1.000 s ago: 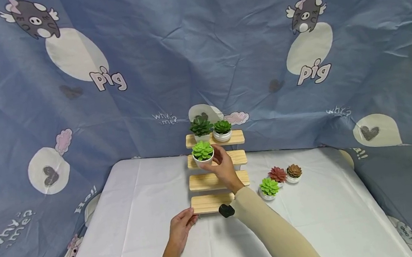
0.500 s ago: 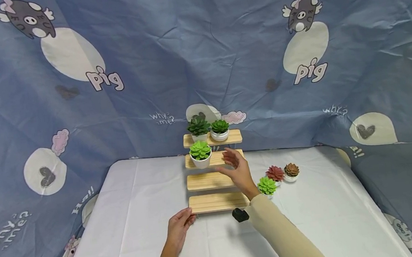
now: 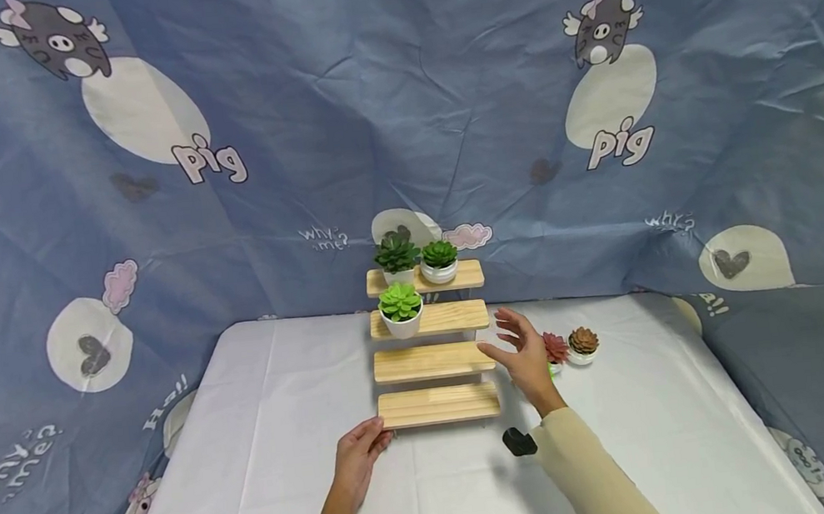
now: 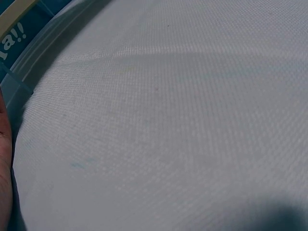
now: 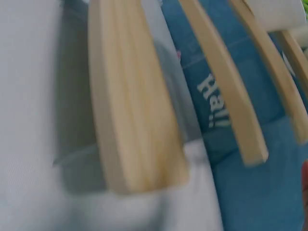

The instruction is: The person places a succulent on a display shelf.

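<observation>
A tiered wooden plant stand (image 3: 438, 406) stands on the white-covered table. My left hand (image 3: 357, 466) pinches the front left corner of its lowest shelf, thumb on top; the left wrist view has only a sliver of that hand (image 4: 5, 163). A bright green potted succulent (image 3: 401, 308) sits on the left of the second shelf from the top. Two darker potted succulents, a tall one (image 3: 397, 257) and a low one (image 3: 439, 261), share the top shelf. My right hand (image 3: 528, 358), fingers spread and holding nothing, hovers right of the stand.
Right of the stand, a red potted succulent (image 3: 556, 348) and a brown one (image 3: 583, 344) stand on the table (image 3: 671, 422). Another light green one is nearly hidden behind my right hand. A blue printed cloth (image 3: 398, 124) hangs behind.
My right hand has let go of the bright green potted succulent on the second shelf and moved right and toward me. My left hand has stayed at the stand's corner.
</observation>
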The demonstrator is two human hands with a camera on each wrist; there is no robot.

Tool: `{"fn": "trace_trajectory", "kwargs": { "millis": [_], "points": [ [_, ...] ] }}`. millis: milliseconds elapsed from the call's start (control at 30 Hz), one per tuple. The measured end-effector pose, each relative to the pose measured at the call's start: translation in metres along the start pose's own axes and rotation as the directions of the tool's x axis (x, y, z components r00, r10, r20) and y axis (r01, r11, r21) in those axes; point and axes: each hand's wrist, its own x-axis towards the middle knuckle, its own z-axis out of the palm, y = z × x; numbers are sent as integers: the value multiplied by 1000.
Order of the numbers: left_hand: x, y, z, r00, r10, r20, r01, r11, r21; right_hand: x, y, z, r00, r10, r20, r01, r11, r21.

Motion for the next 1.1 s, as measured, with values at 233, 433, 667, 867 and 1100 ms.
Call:
{"fn": "trace_trajectory", "kwargs": {
  "millis": [233,433,667,867,1100],
  "points": [
    [2,-2,-1,1000,5,1,-5,1000,-12,-12,12,-26,997,61,-44,-63,997,-50],
    [4,-3,-2,1000,11,-4,-11,1000,-9,-23,25,-46,985,103,-141,-117,988,-95],
    [1,-1,-4,1000,23,8,-23,1000,-15,-38,44,-62,969,36,-244,-51,997,-58],
    [1,-2,-5,999,32,24,-32,999,-15,-51,58,-67,940,98,-327,-131,988,-80],
    [1,-2,-2,999,28,23,-28,999,-19,-63,74,-61,906,173,-386,-231,967,-107]
  ]
}}
